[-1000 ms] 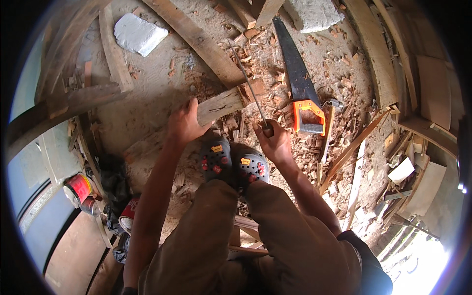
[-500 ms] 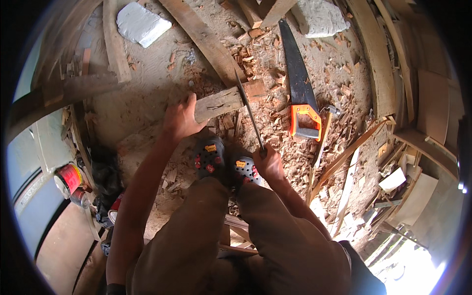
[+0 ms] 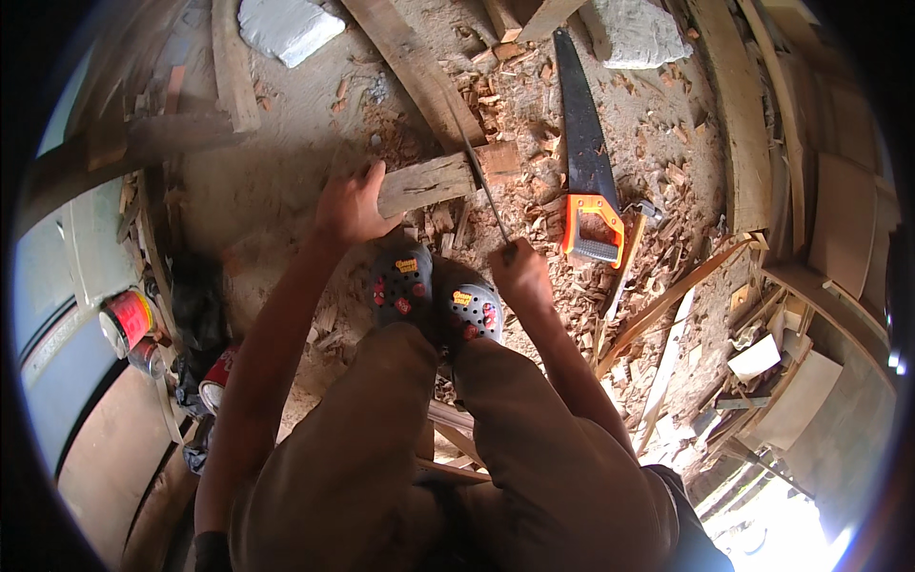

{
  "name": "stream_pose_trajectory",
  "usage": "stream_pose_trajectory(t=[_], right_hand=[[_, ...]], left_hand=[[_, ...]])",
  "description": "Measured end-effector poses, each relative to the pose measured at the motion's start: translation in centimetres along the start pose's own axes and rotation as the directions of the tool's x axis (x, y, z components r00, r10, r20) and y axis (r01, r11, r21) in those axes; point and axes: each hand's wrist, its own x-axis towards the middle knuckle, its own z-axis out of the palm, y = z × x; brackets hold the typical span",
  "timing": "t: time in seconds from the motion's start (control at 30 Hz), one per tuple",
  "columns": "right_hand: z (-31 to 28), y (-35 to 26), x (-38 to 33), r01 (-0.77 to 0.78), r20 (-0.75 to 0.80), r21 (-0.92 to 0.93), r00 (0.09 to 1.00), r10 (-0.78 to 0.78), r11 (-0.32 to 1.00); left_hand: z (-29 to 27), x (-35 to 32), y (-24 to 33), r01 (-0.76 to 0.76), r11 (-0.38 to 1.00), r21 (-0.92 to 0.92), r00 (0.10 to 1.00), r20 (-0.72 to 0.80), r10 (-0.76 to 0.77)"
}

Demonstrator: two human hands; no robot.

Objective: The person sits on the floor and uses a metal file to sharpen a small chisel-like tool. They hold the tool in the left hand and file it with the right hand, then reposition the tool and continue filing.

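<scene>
A short, weathered wood block lies on the ground ahead of my feet, its far-right end paler and freshly cut. My left hand grips the block's left end, thumb at the near edge and fingers at the far side. In my right hand, closed round its near end, is a long thin dark blade, seen nearly edge-on. The blade crosses the block near its right end and points away from me. Its exact kind is hard to make out, and my fist hides the handle.
To the right lie a handsaw with an orange handle and a hammer. A long plank reaches the block from behind. Wood chips litter the dirt; pale slabs lie farther off. My clogs are close to the block. Cans stand left.
My right hand has pushed forward, away from me, sliding the blade farther across the block. My left hand keeps its hold. The whole view has shifted slightly.
</scene>
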Motion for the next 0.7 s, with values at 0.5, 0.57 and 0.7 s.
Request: stream_pose_trajectory(t=[0.5, 0.57, 0.7], right_hand=[[-3.5, -2.5, 2.1, -0.22, 0.177, 0.342, 0.97, 0.167, 0.914], [-2.2, -2.0, 0.9, -0.197, 0.176, 0.393, 0.975, 0.137, 0.898], [-1.0, -1.3, -0.4, -0.05, 0.028, 0.223, 0.999, 0.045, 0.974]], left_hand=[[0.9, -0.3, -0.4, -0.082, 0.997, -0.011, 0.986, -0.146, 0.079], [1.0, -0.5, -0.3, -0.07, 0.998, -0.002, 0.984, -0.164, 0.069], [0.7, -0.5, -0.2, -0.007, 1.0, 0.012, 0.997, -0.077, 0.008]])
